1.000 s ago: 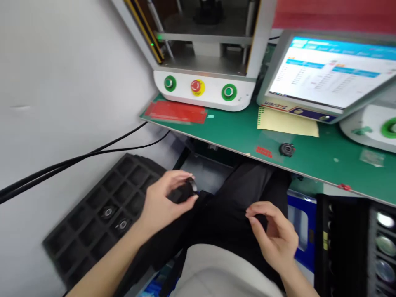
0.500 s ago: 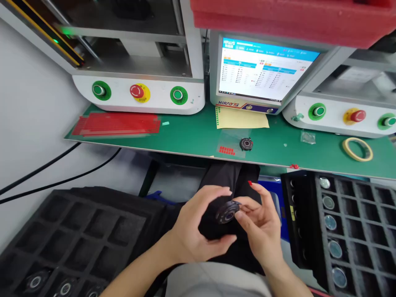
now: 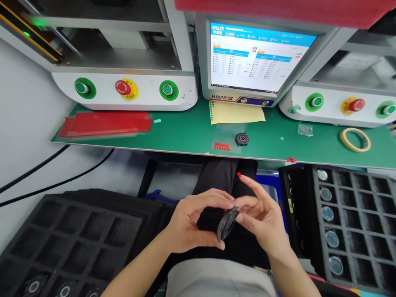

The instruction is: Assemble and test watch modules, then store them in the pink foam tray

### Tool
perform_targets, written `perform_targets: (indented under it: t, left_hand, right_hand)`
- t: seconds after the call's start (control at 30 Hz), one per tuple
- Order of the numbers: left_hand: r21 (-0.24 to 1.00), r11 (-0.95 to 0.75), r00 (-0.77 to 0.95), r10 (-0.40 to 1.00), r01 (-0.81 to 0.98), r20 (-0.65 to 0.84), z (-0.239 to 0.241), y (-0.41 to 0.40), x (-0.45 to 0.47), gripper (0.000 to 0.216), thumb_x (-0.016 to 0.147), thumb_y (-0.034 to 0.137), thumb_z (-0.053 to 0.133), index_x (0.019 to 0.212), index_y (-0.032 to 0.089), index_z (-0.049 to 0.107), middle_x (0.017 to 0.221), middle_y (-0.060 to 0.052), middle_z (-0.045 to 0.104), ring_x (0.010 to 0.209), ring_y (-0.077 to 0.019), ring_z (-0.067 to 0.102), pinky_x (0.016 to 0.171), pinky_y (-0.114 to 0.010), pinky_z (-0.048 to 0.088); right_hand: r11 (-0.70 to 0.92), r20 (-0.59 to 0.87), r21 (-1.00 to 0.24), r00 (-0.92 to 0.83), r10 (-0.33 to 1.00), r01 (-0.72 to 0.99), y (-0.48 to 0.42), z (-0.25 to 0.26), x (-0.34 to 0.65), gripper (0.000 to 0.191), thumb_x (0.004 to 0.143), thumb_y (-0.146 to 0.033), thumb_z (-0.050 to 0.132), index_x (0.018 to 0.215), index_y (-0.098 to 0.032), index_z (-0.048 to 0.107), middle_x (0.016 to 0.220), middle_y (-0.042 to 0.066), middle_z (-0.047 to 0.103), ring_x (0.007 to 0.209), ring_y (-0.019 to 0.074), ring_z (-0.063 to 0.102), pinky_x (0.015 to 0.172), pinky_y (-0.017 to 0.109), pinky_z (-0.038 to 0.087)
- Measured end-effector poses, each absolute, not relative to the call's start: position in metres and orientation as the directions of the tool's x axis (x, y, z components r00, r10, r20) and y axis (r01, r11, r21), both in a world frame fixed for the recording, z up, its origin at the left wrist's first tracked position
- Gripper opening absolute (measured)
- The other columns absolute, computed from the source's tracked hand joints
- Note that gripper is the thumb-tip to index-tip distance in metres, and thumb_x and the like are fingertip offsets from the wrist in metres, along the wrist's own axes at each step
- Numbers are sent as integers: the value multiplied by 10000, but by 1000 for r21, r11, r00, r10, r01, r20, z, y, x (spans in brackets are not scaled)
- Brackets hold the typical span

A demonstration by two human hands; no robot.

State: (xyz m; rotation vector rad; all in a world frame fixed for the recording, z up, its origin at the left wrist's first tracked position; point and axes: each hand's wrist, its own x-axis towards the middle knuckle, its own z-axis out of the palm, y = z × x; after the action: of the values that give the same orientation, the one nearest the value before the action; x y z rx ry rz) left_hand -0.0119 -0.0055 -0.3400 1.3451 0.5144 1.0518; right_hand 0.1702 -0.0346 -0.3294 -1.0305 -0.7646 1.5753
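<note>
- Holding a black watch case (image 3: 228, 225) over the lap, the left hand (image 3: 188, 225) curls around it, thumb at the lower edge, fingers at the upper.
- Right hand (image 3: 266, 222) pinches its right side; a small red piece (image 3: 239, 175) tips one raised finger.
- On the green desk (image 3: 179, 138), another watch case (image 3: 241, 139) lies just beside red stickers (image 3: 222, 147).
- Left foam tray (image 3: 77, 256) holds more cases; right foam tray (image 3: 359, 242), round discs (image 3: 328, 213).
</note>
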Motion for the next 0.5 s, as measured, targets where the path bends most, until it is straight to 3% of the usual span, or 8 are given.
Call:
perform_targets:
  t: [0.13,0.23,0.33,0.5]
  left_hand:
    - [954,-84,418,885,-287,204,-334,-16,-9,555,739,196,805,1262,249,629,1152,-113,637,1077,-258,665,960,-389,560]
    - [961,-112,436,874,-252,216,-329,-22,-7,609,756,160,782,1318,281,580,1186,-103,580,1014,-240,694,858,-342,621]
    - [963,-250,433,860,-101,269,-325,-23,-6,629,766,150,769,1343,274,551,1208,-95,582,1021,-211,684,837,-298,629]
    - [873,-478,415,817,96,401,-317,-22,-7,610,753,194,788,1321,222,567,1172,-83,637,1010,-182,674,874,-266,599]
  right_hand:
    - [-85,-137,-961,189,972,-262,-41,-317,172,361,809,-154,730,1140,-235,611,728,-23,734,609,107,688,621,217,590]
    - [-220,-236,-911,4,972,-348,-49,-308,175,74,830,-217,723,860,-198,658,606,-15,710,496,117,656,492,205,554]
    - [-381,-325,-820,-199,924,-428,-54,-305,177,136,829,-266,731,760,-182,649,578,4,719,481,127,664,507,218,554]
    - [-504,-389,-703,-322,863,-502,-51,-308,177,164,786,-283,770,752,-172,655,583,8,725,469,121,665,532,214,556]
